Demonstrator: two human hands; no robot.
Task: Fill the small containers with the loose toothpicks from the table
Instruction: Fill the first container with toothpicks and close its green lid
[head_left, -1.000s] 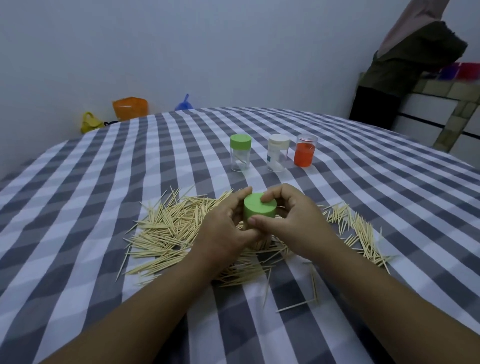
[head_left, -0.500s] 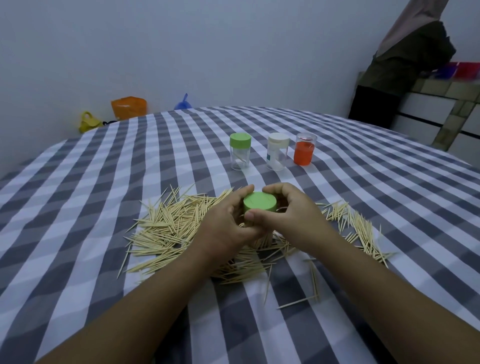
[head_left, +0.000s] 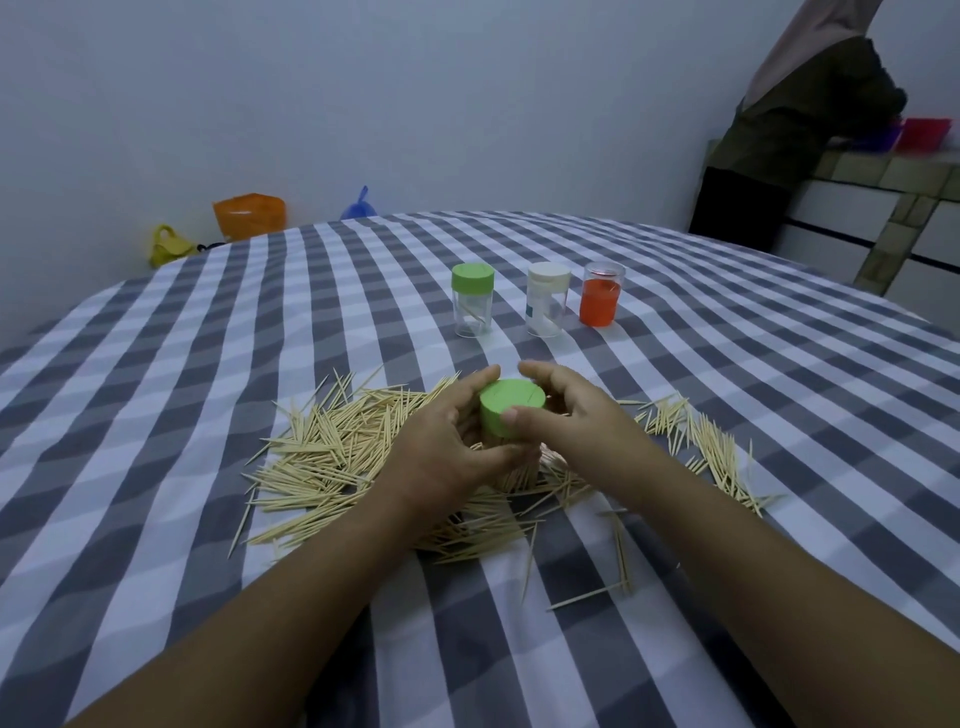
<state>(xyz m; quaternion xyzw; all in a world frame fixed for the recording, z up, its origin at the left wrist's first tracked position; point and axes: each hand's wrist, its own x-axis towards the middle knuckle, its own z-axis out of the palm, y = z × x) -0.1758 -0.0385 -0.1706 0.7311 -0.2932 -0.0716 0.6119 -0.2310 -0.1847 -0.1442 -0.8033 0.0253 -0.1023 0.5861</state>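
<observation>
A filled container (head_left: 511, 462) is being capped at the middle of the toothpick pile (head_left: 332, 452) on the table (head_left: 156, 364). The left hand (head_left: 447, 447) is curled round its body; the right hand (head_left: 566, 415) is pinching the green lid (head_left: 511, 410), thumb in front, fingers behind. By judgement, the closing step is in hand. Next, the lid is likely needing to be seated fully and the container set aside. Three more containers, green-lidded (head_left: 471, 301), white-lidded (head_left: 547, 300) and orange (head_left: 601, 301), are standing well beyond, the green-lidded one nearly empty. Many toothpicks are lying loose.
</observation>
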